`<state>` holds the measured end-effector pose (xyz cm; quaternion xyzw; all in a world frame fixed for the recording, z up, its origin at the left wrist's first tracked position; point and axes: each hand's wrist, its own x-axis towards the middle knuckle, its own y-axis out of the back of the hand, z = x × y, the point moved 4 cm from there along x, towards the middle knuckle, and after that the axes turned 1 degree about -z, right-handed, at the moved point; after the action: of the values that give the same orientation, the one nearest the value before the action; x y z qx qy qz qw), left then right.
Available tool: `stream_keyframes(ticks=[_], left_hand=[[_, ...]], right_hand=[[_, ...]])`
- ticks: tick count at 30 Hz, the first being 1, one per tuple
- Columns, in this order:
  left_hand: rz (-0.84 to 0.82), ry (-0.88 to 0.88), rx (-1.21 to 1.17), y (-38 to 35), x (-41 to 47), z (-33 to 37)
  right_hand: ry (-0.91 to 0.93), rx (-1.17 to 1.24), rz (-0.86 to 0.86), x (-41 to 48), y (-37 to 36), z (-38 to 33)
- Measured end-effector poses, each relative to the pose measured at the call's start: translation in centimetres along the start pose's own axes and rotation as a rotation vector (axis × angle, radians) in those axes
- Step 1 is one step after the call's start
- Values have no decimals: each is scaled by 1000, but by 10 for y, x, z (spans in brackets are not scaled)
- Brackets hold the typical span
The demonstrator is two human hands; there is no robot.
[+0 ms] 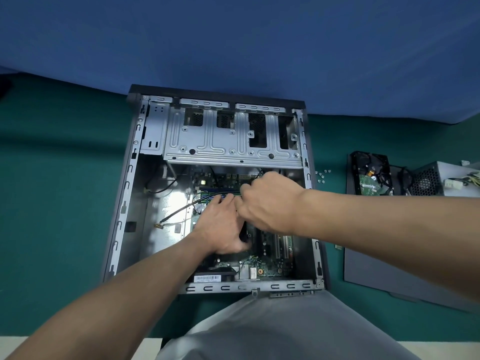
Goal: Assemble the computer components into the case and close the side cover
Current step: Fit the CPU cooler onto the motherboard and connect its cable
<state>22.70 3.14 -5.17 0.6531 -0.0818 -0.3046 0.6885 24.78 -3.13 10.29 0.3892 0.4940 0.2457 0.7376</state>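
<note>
The computer case lies on its side on the green surface, right in front of you, with its open side facing up. Both your hands are inside it, over the green board at the bottom of the case.

Your left hand lies on the board with its fingers stretched forward, not clenched. The fingertips are at the long slots near the middle. Its thumb is down beside a black part.

Your right hand is just beside the left one, touching it. Its fingers are curled in tight. I cannot tell if it is holding something, because the fingers hide it. A thin black cable runs across the case floor towards both hands.

At the far end of the case sits a shiny metal cage with holes in it.

To the right, outside the case, a few small screws lie on the surface. Further right are a hard drive and a grey power box. The flat grey side cover lies near the case, not on it.
</note>
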Motion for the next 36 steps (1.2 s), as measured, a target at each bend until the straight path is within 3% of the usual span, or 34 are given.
stream_keyframes(ticks=[2, 7, 9, 11, 14, 16, 17, 21, 22, 26, 30, 32, 36], left_hand=[[-4, 1, 9, 1, 1, 1], [24, 4, 29, 1, 2, 1], [32, 1, 29, 1, 2, 1], [20, -2, 23, 0, 1, 1], [-13, -5, 26, -2, 1, 1], [-15, -7, 28, -2, 1, 1], [-5, -6, 32, -1, 1, 1], [52, -2, 42, 2, 0, 1], [51, -3, 41, 2, 0, 1], [6, 4, 37, 1, 1, 0], [4, -14, -8, 3, -1, 1], [-15, 1, -11, 3, -1, 1], [8, 3, 27, 3, 0, 1]], right_hand=[[-47, 75, 19, 0, -3, 2], [-580, 672, -117, 8, -13, 26], [-554, 669, -196, 12, -15, 26], [-395, 483, -250, 10, -11, 21], [-50, 52, -97, 7, -8, 12], [65, -27, -1, 4, -9, 8], [25, 21, 8, 3, -10, 9], [-449, 518, -106, 4, -23, 30], [-477, 551, -167, 4, -25, 30], [-275, 251, -294, 1, -13, 13], [29, -44, -39, 1, 1, -2], [-12, 17, -52, 3, 2, 0], [-349, 417, -254, 11, -5, 21]])
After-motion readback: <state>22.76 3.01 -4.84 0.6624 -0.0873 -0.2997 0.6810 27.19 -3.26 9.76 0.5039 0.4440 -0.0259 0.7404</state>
